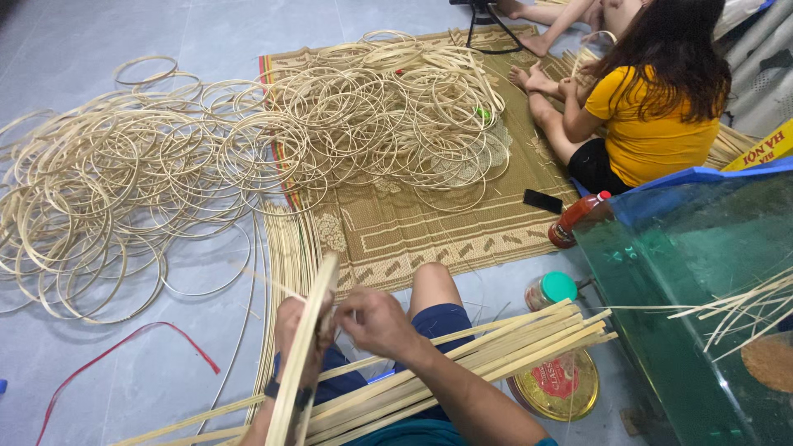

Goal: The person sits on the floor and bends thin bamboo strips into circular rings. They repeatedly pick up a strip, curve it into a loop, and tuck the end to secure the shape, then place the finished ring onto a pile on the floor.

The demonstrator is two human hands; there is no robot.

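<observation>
My left hand grips a bamboo hoop held on edge in front of my lap. My right hand pinches the same hoop at its rim, close to the left hand's fingers. A bundle of long flat bamboo strips lies across my thighs, pointing up to the right. Part of the left hand is hidden behind the hoop.
A big heap of finished bamboo rings covers the grey floor and a woven mat. A person in a yellow shirt sits at the far right. A red bottle, a green-lidded jar, a gold tin lid, a phone and a glass tank stand nearby. A red strap lies at the left.
</observation>
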